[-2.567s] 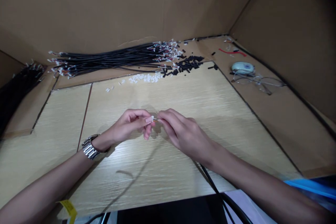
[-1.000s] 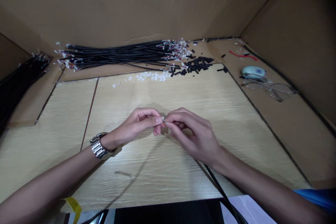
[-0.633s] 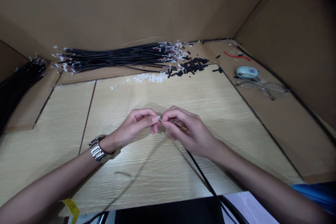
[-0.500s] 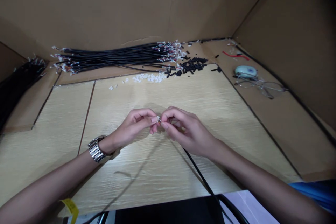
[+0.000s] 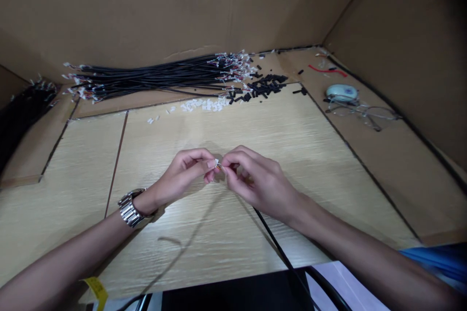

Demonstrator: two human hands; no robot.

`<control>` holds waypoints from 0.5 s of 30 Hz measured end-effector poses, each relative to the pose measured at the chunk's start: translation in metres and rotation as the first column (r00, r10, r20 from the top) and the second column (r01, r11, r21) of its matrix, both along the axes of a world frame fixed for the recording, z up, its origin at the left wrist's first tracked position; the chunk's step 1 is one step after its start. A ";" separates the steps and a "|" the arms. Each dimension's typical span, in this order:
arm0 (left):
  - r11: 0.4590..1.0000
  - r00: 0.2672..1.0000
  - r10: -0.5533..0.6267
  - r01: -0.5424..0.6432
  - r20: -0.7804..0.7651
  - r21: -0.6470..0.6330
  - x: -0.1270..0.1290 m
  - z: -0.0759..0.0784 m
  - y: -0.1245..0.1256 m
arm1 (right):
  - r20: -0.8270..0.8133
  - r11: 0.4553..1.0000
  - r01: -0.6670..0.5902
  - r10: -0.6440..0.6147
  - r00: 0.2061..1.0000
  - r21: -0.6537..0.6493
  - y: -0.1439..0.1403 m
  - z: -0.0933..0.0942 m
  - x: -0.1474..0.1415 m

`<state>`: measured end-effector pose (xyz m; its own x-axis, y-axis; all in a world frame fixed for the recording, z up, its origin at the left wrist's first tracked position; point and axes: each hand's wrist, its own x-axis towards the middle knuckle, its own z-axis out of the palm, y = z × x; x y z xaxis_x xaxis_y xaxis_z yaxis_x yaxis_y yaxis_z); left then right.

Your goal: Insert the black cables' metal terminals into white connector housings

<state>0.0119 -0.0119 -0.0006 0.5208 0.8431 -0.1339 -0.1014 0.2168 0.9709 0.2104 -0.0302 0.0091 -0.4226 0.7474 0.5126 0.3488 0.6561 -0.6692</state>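
White connector (image 5: pixel 216 163) still pinched | left hand (image 5: pixel 184 175) | right hand (image 5: pixel 260 182) unmoved

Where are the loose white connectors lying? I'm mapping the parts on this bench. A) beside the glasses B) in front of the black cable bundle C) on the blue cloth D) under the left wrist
B: the white connectors lie just in front of the cable bundle.

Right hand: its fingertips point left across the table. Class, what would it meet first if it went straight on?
The right hand would meet the small white connector pinched by the left hand, almost touching already.
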 end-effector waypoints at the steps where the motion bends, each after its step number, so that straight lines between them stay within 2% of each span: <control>1: 1.000 1.000 0.003 -0.003 -0.005 0.001 0.000 0.000 0.000 | 0.011 1.000 0.009 -0.009 1.000 0.008 0.000 0.000 0.000; 8: 0.999 0.999 0.027 -0.025 -0.042 0.040 0.000 -0.001 -0.001 | 0.043 0.997 0.039 -0.042 0.998 0.064 -0.001 0.000 0.001; 15: 0.991 0.989 0.057 -0.039 -0.138 0.128 0.001 0.002 -0.002 | 0.088 0.997 0.063 -0.059 0.994 -0.037 -0.002 0.002 0.000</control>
<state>0.0126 -0.0137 0.0011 0.4627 0.8813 -0.0958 0.0310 0.0920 0.9953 0.2104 -0.0321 0.0110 -0.4171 0.7922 0.4455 0.4452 0.6054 -0.6598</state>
